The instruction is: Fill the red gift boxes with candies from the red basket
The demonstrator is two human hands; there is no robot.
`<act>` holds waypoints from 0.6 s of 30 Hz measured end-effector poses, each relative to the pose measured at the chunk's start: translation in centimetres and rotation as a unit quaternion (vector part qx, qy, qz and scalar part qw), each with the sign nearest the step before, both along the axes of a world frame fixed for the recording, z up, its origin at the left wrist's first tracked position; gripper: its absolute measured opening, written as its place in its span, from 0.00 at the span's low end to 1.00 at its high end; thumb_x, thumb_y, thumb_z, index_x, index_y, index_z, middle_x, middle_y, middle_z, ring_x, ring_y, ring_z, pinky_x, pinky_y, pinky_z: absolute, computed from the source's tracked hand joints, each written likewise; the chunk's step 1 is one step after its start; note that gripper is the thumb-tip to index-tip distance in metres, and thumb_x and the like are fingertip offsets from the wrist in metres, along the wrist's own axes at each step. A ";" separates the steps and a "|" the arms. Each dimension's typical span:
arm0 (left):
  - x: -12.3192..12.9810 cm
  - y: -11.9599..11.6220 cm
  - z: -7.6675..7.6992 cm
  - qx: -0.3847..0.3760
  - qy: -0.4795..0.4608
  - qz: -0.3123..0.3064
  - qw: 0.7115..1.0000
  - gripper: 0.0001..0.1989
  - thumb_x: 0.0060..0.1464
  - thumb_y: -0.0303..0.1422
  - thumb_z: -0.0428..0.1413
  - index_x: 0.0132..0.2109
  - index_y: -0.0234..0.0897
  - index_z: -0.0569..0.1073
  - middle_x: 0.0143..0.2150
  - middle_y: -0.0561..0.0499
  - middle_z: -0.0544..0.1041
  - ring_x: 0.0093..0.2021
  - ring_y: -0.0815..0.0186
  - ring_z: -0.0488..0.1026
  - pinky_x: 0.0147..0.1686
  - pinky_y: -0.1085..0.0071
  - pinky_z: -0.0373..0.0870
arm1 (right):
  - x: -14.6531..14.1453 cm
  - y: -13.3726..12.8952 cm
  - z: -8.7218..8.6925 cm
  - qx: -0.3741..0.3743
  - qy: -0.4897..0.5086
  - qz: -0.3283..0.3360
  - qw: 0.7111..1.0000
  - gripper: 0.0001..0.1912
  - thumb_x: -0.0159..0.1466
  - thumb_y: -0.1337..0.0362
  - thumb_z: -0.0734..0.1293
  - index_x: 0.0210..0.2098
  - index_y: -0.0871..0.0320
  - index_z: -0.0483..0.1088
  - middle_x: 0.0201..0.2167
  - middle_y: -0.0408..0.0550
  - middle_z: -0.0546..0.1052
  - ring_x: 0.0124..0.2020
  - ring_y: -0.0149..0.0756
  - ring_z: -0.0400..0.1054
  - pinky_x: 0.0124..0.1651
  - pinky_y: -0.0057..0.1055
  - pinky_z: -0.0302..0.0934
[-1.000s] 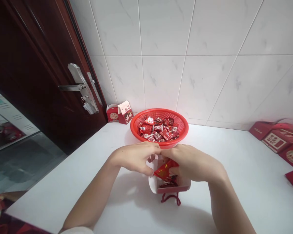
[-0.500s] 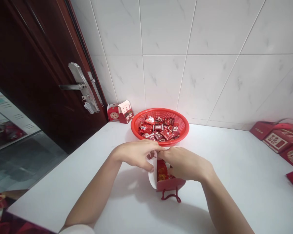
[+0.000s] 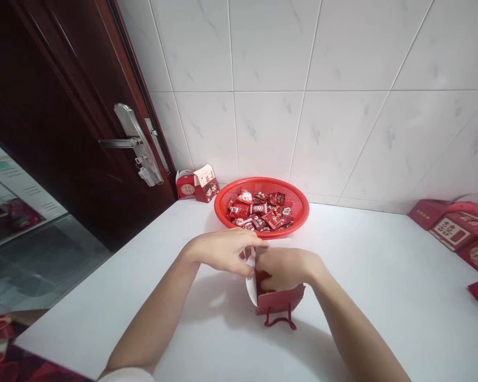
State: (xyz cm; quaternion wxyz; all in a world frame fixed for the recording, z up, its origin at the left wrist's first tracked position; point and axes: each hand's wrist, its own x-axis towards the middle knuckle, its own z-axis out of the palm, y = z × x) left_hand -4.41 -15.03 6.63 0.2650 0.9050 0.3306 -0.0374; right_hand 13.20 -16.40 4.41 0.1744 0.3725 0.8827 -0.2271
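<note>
A small red gift box [image 3: 281,300] stands with its top open on the white table, its dark red cord handle hanging at the near side. My left hand [image 3: 227,252] grips the box at its left and far edge, thumb on the white flap. My right hand [image 3: 284,269] reaches down into the opening, its fingertips hidden inside, so whether they hold anything cannot be seen. Just beyond both hands, a red plastic basket [image 3: 302,212] holds several wrapped candies [image 3: 258,208].
Two small boxes [image 3: 197,183] stand by the wall at the back left, near the dark door [image 3: 83,95]. Several red boxes [image 3: 456,231] are grouped at the right edge of the white table [image 3: 366,254]. Tiled wall rises behind.
My right hand has moved slightly left and deeper into the box, covering the golden and red contents seen before. My left hand has stayed almost in place.
</note>
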 end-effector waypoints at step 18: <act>0.4 0.7 -0.4 0.049 -0.036 0.102 0.993 0.23 0.60 0.44 0.52 0.58 0.39 0.75 0.49 0.46 0.78 0.44 0.59 0.75 0.40 0.69 0.66 | 8.7 -2.4 2.1 0.053 0.205 -0.149 0.966 0.20 0.67 0.54 0.64 0.57 0.47 0.71 0.48 0.48 0.78 0.46 0.43 0.73 0.43 0.37 0.66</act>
